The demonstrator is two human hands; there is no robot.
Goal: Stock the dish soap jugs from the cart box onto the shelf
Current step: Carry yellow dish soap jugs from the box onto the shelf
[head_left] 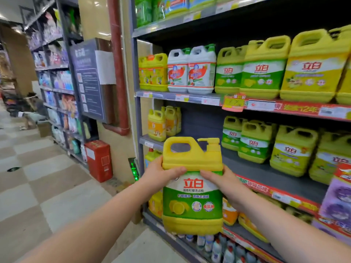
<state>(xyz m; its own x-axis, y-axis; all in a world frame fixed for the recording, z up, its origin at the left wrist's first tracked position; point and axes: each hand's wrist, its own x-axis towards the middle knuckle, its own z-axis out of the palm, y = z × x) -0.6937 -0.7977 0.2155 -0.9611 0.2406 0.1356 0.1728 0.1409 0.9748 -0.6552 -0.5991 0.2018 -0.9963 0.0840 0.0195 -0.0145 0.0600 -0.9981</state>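
Note:
A yellow dish soap jug [192,198] with a green label, a handle and a pump top is held upright in front of the shelving. My left hand [161,172] grips its left shoulder, thumb across the front. My right hand [223,184] grips its right side, thumb on the label's top. Behind the jug, the middle shelf [266,173] has a bare stretch between small yellow jugs [163,124] at the left and matching green-label jugs [245,138] at the right. The cart box is out of view.
The upper shelf [178,96] carries rows of white and yellow jugs. Lower shelves hold orange packs and small bottles [224,247]. A red box [99,160] stands on the floor by the wall. The checkered aisle floor [47,183] lies to the left; a person crouches far down it.

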